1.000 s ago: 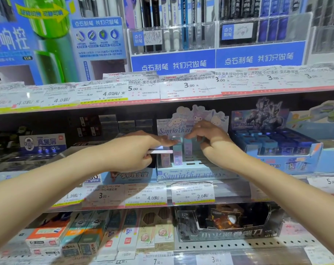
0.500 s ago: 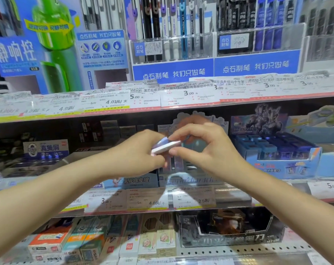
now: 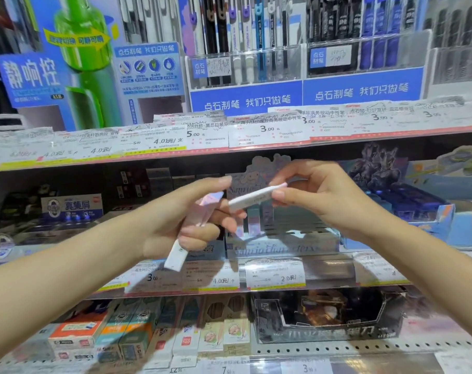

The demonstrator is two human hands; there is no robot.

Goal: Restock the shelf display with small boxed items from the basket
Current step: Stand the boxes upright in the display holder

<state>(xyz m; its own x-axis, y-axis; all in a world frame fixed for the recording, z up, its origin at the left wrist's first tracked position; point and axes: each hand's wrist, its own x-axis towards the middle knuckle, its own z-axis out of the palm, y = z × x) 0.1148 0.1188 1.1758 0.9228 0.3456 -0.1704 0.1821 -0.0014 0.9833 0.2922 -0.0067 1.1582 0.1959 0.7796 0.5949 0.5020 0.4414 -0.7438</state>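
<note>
My left hand [image 3: 181,220] grips a slim pink and white box [image 3: 199,211] that slants downward, its white end [image 3: 175,257] sticking out below the fist. My right hand [image 3: 318,195] pinches a second slim white box [image 3: 256,197] between thumb and fingers, held nearly level. Both hands hover in front of the pastel cartoon-character display tray [image 3: 283,244] on the middle shelf, where a few small boxes [image 3: 253,220] stand upright. The basket is out of view.
A blue display box [image 3: 424,211] of small items stands right of the tray. Price tags line the shelf edges [image 3: 256,279]. Pen racks [image 3: 245,66] fill the top shelf; eraser boxes [image 3: 127,336] and a dark display box [image 3: 326,317] sit below.
My hands have drawn back from the display tray toward me. The right hand has pulled one slim box away from the left hand's box, and the two hands have moved apart.
</note>
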